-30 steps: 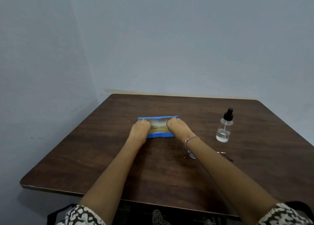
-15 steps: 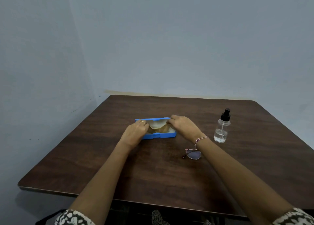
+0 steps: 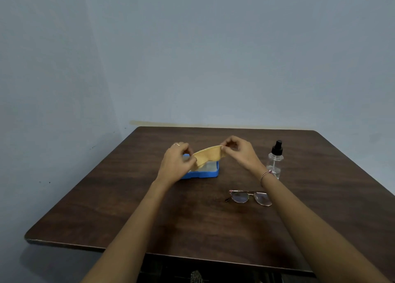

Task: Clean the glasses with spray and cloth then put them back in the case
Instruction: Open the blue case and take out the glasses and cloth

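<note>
Glasses (image 3: pixel 249 197) are lying on the brown table (image 3: pixel 192 218), right of the frame's centre, just beside the right forearm and below both hands, touching neither hand. The left hand (image 3: pixel 175 161) and the right hand (image 3: pixel 239 152) are each pinching one end of the yellow cloth (image 3: pixel 208 155), holding it stretched over the open blue case (image 3: pixel 205 172). The spray bottle (image 3: pixel 275 160) is standing upright at the right, behind the right wrist.
</note>
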Demonstrator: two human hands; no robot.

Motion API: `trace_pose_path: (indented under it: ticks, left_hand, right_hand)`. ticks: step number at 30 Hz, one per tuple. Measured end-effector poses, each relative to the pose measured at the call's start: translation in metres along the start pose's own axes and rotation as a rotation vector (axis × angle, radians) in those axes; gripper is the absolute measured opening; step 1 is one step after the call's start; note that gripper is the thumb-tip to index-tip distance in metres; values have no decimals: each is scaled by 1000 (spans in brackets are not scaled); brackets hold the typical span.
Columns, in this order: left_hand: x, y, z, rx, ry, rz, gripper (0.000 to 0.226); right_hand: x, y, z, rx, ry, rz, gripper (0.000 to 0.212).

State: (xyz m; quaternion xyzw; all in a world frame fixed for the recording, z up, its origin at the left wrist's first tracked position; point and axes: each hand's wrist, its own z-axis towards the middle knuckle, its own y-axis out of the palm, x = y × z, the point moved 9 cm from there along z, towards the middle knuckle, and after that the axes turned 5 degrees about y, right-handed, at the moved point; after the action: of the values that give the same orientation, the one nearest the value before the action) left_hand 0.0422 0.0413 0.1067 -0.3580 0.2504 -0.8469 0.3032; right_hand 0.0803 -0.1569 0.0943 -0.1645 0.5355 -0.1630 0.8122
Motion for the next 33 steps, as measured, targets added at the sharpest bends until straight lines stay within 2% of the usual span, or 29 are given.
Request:
trace_pose_path:
  ticks: [3, 6, 9, 13, 17, 22, 27, 31, 33]
  left_hand:
    - [-3, 15, -2, -108, -242, -286, 18]
    - [-3, 30, -9, -199, -416, -466, 19]
    - [0, 49, -20, -287, -569, -584, 16]
    - [5, 69, -33, -245, -750, -811, 16]
    - [12, 81, -36, -211, -805, -922, 14]
    - [23, 89, -35, -179, -854, -1020, 16]
    - [28, 91, -33, -134, -877, -1070, 32]
    - [23, 85, -35, -56, -932, -1120, 21]
    - [21, 81, -38, -42, -940, -1128, 15]
  right_hand:
    - [13, -4, -3, -36, 151, 213, 3]
    - [16, -9, -7, -30, 213, 283, 8]
    - [14, -16, -10, 34, 201, 177, 20]
    - [0, -23, -17, 125, 145, -39, 33]
    - [-21, -14, -31, 104, 62, -226, 39]
    - [-37, -8, -50, 84, -36, -333, 40]
    - [-46, 1, -59, 66, -140, -500, 39]
    - [-47, 16, -69, 19, -198, -614, 43]
    - [-50, 19, -75, 17, -221, -563, 41]
